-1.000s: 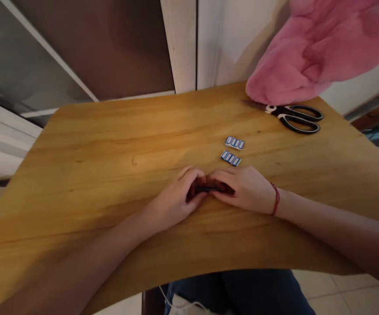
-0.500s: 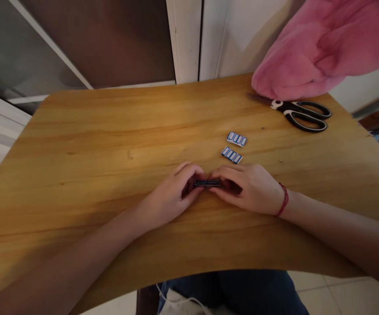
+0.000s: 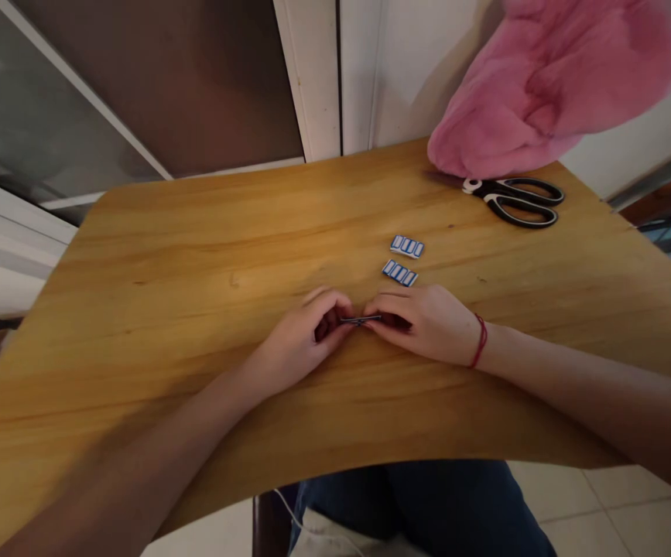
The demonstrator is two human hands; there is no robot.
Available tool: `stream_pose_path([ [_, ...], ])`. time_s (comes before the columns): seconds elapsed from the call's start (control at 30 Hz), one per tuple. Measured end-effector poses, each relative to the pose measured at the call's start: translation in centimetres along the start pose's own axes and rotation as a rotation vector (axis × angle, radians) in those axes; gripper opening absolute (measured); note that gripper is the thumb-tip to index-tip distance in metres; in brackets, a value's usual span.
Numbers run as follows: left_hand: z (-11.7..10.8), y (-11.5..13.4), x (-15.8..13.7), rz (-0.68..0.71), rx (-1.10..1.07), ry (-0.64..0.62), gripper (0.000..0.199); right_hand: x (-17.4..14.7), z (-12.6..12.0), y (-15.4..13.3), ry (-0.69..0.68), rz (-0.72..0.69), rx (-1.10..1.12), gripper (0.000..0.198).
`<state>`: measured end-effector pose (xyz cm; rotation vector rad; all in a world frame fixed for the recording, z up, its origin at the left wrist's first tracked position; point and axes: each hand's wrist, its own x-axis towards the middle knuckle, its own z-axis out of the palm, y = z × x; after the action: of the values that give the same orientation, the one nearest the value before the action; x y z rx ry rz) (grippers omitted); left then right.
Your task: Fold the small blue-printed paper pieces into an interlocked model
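Note:
Between my hands is a thin, dark, flat piece, seen nearly edge-on; its kind cannot be made out. My left hand pinches its left end between thumb and fingers. At the other end, my right hand, with a red string bracelet at the wrist, pinches it too. Just beyond my right hand lie two small blue-and-white printed pieces, a nearer one and a farther one.
Black-handled scissors lie at the back right of the wooden table, their blades partly under a pink plush cloth. Behind the table stand a white frame and dark panels. A white cable hangs near my lap.
The dark piece has turned in my fingers and now shows a thinner edge. Both hands keep their pinch. The whole view has shifted slightly.

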<state>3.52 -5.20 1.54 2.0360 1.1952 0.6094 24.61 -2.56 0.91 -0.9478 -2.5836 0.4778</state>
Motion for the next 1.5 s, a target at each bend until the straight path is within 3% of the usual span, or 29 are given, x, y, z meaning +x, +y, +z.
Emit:
stream_pose_path([
  [0.53,0.5,-0.4,-0.2,-0.025,-0.014,0.003,0.011,-0.5,-0.6,0.3,0.076,-0.069,-0.024,0.029],
  [0.73,0.3,-0.3,-0.2,0.010,-0.031,0.004,0.011,-0.6,-1.0,0.2,0.149,-0.118,0.077,0.026],
  [1.13,0.3,0.1,-0.2,-0.047,-0.065,-0.004,0.010,-0.2,-1.4,0.1,0.257,0.062,0.113,0.025],
  [1.3,0.3,0.1,-0.3,-0.038,-0.057,-0.003,0.012,-0.4,-1.1,0.1,0.225,-0.057,0.125,0.027],
  [1.5,0.2,-0.1,-0.4,-0.036,-0.045,-0.023,0.016,-0.5,-0.9,0.4,0.190,-0.165,-0.033,0.028],
])
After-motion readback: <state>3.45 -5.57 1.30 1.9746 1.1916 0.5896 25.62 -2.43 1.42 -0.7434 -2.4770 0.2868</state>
